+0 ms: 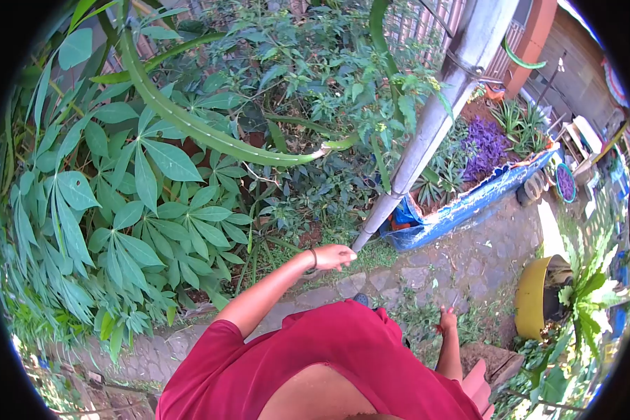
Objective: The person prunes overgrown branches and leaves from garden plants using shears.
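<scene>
My left hand point(334, 257), with a dark band at its wrist, reaches forward near the lower end of a grey metal pole point(427, 129). Its fingers are curled together, and I cannot make out whether anything is in them. Lower and to the right, my right hand point(449, 320) is closed on a small red-handled tool point(439, 327). A thin tip seems to point up from that hand; the tool's exact kind is too small to tell. Low green weeds point(427, 308) grow on the ground between my hands.
Broad-leaved plants point(147, 168) crowd the left, and a spiny green cactus stem point(210, 143) arches overhead. A blue planter point(462, 213) with purple plants point(484, 148) stands to the right. A stone path point(385, 280) runs below, with a yellow pot point(532, 297) beside it.
</scene>
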`<state>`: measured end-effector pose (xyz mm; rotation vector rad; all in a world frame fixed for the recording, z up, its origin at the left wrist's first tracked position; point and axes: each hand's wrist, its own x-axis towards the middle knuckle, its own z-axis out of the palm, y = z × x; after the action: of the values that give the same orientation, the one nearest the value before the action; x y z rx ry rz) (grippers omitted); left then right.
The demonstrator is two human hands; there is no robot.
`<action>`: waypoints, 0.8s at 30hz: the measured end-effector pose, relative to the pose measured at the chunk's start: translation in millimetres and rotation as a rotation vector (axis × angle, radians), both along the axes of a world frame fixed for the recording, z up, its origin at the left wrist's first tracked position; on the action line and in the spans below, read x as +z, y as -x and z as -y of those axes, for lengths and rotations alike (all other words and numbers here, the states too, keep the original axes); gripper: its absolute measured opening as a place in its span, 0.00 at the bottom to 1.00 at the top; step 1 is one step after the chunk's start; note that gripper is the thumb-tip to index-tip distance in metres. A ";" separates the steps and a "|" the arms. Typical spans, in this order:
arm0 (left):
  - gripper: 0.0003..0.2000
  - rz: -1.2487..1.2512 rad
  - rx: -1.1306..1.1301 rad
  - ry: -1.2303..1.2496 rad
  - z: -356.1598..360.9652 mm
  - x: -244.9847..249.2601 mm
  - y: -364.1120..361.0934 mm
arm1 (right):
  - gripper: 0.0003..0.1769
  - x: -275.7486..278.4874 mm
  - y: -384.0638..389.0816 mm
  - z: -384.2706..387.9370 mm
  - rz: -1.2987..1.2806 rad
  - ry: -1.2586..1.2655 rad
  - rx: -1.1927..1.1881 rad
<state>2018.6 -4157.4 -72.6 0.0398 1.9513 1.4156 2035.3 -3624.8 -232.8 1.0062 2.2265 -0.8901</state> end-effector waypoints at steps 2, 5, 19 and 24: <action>0.28 -0.015 0.103 0.001 27.4 13.7 -1.9 | 0.30 -58.7 -0.4 -46.8 -0.106 -0.112 0.086; 0.21 -0.128 0.338 -0.088 71.5 12.3 1.5 | 0.31 -39.3 8.4 -39.8 -0.211 -0.207 0.207; 0.16 -1.090 0.805 -0.045 112.5 106.0 77.0 | 0.23 59.2 38.9 -18.7 -0.138 0.332 -0.139; 0.19 -1.119 0.733 0.059 112.8 113.4 95.7 | 0.19 79.5 19.0 -25.6 -0.157 0.564 -0.316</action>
<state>1922.9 -4270.2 40.8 0.1174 3.1322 2.0521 2016.3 -3599.2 -153.3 1.0420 1.7813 -1.6693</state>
